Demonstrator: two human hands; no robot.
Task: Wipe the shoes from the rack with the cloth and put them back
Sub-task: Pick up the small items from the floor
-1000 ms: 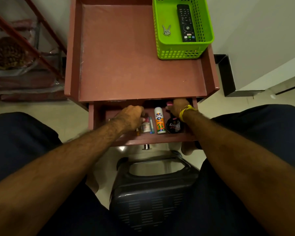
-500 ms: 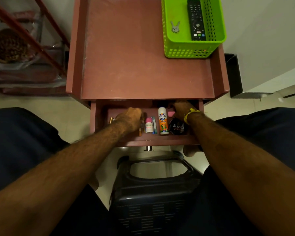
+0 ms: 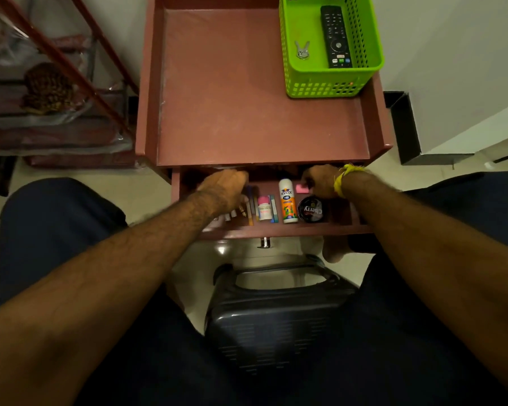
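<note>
Head view: both hands reach into the open drawer (image 3: 276,228). The left hand (image 3: 226,187) and right hand (image 3: 320,180) curl inward, seemingly clenched; whether they grasp anything is hidden.

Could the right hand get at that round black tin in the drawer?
Probably yes. The right hand is already inside the open drawer, just behind the tin, and nothing covers the tin.

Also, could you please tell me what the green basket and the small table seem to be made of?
The green basket looks like moulded plastic: glossy, with a regular grid of holes. The table seems to be painted wood or board, matt reddish-brown and scuffed; I can't tell which.
</note>
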